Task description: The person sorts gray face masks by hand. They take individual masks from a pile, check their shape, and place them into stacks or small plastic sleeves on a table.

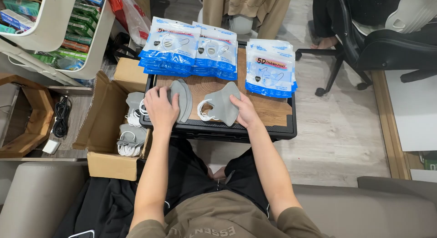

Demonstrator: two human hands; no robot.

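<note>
- Nearest the camera, both bare forearms reach forward from an olive shirt over dark shorts, elbows bent and set apart, converging on a small worktop with a wooden top and black rim.
- The left hand lies palm down, fingers together, pressing on a short stack of folded grey masks whose edges fan out just right of its fingertips.
- The right hand grips the right edge of a single grey mask, thumb on top, fingers curled under; its white ear loops hang on the side toward the left hand.
- Beyond both hands lie stacks of blue-and-white mask packets, with another pile beyond the right hand.
- Left of the left hand, an open cardboard box holds more loose grey masks.
</note>
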